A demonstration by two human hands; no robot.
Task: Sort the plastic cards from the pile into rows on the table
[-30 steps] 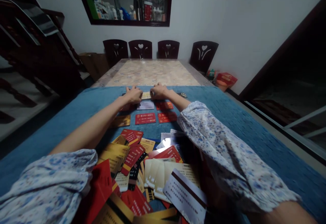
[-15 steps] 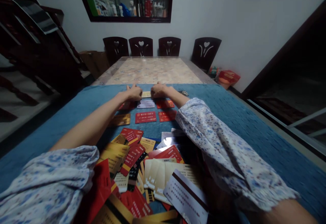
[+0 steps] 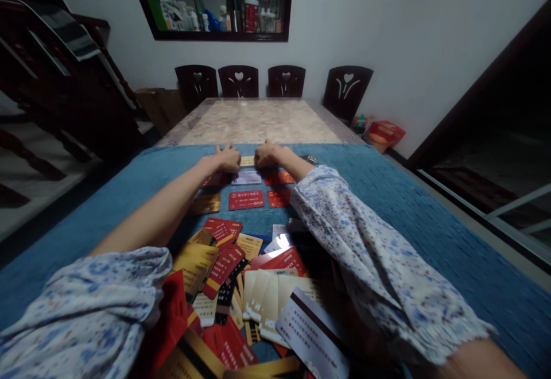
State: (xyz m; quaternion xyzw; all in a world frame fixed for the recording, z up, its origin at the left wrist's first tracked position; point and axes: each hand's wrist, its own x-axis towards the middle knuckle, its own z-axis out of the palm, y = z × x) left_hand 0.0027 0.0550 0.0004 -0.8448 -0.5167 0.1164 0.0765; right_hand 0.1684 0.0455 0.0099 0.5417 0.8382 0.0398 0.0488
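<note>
At the far row of cards, my left hand [image 3: 228,158] has its fingers closed at the left end of a pale yellow card [image 3: 247,161]. My right hand [image 3: 267,154] closes at the card's other end; the fingertips of both hands are partly hidden. The yellow card looks flat on the cloth. Nearer to me are a white card [image 3: 246,177], a red card [image 3: 245,199] and an orange-red card [image 3: 279,178], laid in rows. A gold card [image 3: 205,202] shows beside my left forearm. Right of my right hand lies a dark card [image 3: 310,159], partly covered by the wrist.
A heap of overlapping cards [image 3: 226,265] spreads in front of me, red, gold, cream and black. A blue cloth [image 3: 400,224] covers the near table; the bare marble-patterned tabletop [image 3: 262,120] continues beyond. Several dark chairs [image 3: 286,80] stand at the far wall.
Both hands stay at the pale yellow card with hardly any movement. My right sleeve has shifted slightly left, and the view has tilted a little.
</note>
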